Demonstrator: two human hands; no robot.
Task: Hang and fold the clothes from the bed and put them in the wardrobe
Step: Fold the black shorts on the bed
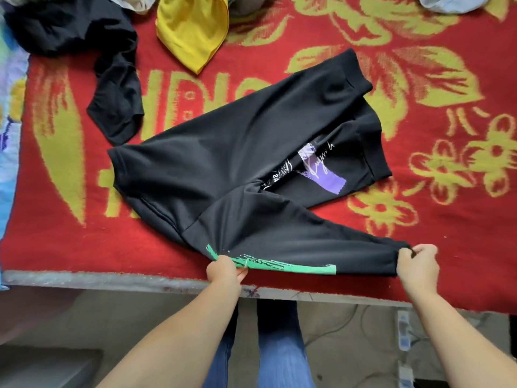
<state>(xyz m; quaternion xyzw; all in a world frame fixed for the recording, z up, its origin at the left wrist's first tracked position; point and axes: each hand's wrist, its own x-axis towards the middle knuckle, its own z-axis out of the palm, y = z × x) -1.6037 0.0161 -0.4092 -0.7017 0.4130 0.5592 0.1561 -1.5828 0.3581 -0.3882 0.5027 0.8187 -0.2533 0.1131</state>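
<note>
Black sweatshirt [246,152] is lying on the red-and-yellow blanket [419,79] covering the bed, partly folded, its body running from near-left up to far-right. One sleeve [293,242] is lying along the near edge of the bed, stretched almost straight left to right, its green printed stripe [279,266] on the near side.

Left hand [223,271] is pinching the sleeve at the left end of that stripe, close to the shoulder seam. Right hand [418,266] is closing its grip on the cuff at the far-right end of the sleeve (fingers curled over the fabric, thumb side hidden). Both grips are pressed together on cloth, neither spread.

The relation that matters: the sleeve's long axis is running parallel to the bed edge, and the body of the garment lies away from both hands, toward the far side. The right hand holds the free end; the left hand sits at the pivot. So the likely fold is carrying the cuff away and leftward over the body, with the left hand anchoring.

Other clothes are waiting: a dark garment [84,37] far left, a yellow one [193,32] beside it.
</note>
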